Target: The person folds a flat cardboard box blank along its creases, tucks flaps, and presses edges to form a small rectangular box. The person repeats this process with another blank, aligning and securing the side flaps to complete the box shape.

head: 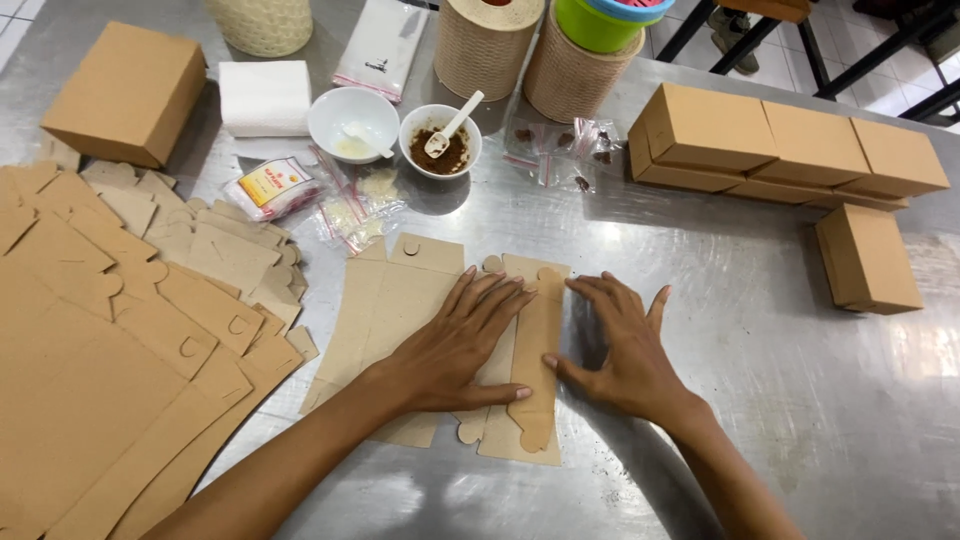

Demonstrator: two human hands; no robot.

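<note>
A flat brown cardboard box blank lies on the steel table in front of me. My left hand presses flat on its middle, fingers spread. Beside it, my right hand rests on the table at the blank's right edge, its fingertips and thumb touching the narrow folded side panel. Neither hand grips anything.
A spread pile of flat blanks covers the left. Folded brown boxes stand at the right, one more at far left. Two white bowls, one with brown powder and a spoon, small plastic bags and woven canisters sit behind.
</note>
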